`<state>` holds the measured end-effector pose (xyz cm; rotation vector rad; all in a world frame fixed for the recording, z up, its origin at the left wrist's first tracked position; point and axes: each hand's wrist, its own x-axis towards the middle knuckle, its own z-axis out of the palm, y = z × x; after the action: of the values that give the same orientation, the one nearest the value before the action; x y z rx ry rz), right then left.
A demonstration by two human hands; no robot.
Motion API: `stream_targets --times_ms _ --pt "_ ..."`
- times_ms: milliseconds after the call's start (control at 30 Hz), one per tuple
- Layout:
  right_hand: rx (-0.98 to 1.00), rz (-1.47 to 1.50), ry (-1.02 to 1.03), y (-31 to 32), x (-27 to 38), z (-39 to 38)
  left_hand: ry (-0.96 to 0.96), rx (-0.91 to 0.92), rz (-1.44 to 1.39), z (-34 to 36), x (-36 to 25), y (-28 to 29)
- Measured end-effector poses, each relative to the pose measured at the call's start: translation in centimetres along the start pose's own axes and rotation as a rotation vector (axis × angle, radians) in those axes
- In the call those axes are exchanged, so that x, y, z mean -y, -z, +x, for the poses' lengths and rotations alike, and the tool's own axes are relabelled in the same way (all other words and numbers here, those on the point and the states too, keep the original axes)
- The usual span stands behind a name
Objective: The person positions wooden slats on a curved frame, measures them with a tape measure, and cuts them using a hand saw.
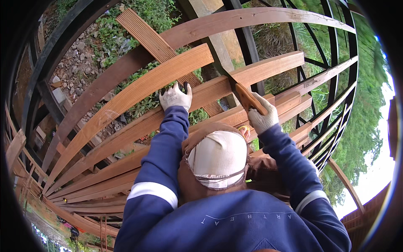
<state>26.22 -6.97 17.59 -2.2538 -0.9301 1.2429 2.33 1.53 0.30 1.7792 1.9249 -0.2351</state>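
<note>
My gloved left hand (175, 95) grips the upper edge of a long reddish-brown board (138, 123), fingertips curled over it beside a grooved crosspiece (145, 31). My gloved right hand (263, 113) is closed round the wooden handle of a saw (247, 98). The saw's dark blade (230, 79) lies across that same board, to the right of my left hand; its far end is hard to make out. Just above, a curved lighter board (105, 117) ends near the blade.
More boards (96, 185) fan out below on a black metal frame (333, 38). Rubble (79, 54) and plants show through the gaps; trees (365, 75) stand at right. Between my arms is a rounded white and brown shape (216, 157), perhaps another person's covered head.
</note>
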Motion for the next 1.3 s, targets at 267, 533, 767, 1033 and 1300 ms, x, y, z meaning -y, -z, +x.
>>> stream_targets --times_ms 267,533,767,1033,1300 --pt "0.068 -0.235 0.018 9.1 6.0 -17.3 0.090 0.057 0.006 -0.4 2.0 0.6" --pt "-0.101 -0.150 0.209 -2.5 -1.3 0.7 0.061 0.067 0.042 -0.2 0.3 0.3" --pt "0.127 -0.119 -0.013 10.2 4.2 -17.7 0.114 0.026 0.069 -0.8 2.0 0.1" --pt "-0.056 -0.032 0.209 -2.2 -2.6 0.2 0.053 0.012 0.090 -0.7 0.5 -0.5" --pt "0.087 -0.101 0.040 10.0 1.5 -17.9 0.085 0.003 0.046 -0.7 2.3 -0.1"
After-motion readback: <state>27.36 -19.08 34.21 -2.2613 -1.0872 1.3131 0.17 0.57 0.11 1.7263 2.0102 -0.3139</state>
